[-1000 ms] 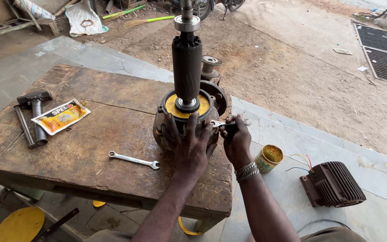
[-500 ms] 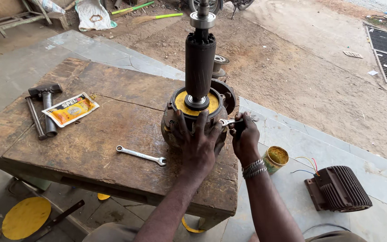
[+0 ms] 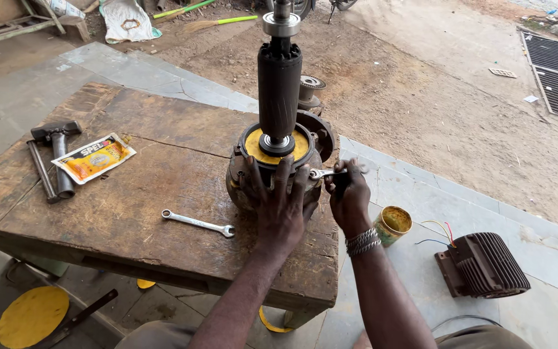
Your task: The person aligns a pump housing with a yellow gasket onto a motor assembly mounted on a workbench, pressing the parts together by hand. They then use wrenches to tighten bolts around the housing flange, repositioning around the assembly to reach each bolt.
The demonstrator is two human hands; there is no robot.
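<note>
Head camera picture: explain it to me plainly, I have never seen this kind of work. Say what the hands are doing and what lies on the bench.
The camera sits on the person's head and looks down at a wooden bench. On it stands a round motor body with a dark rotor upright in its middle. The left hand lies flat against the motor body. The right hand grips a small spanner at the rim. Also on the bench: a second spanner, a hammer and a yellow packet. On the ground sit a tin and a ribbed motor casing.
</note>
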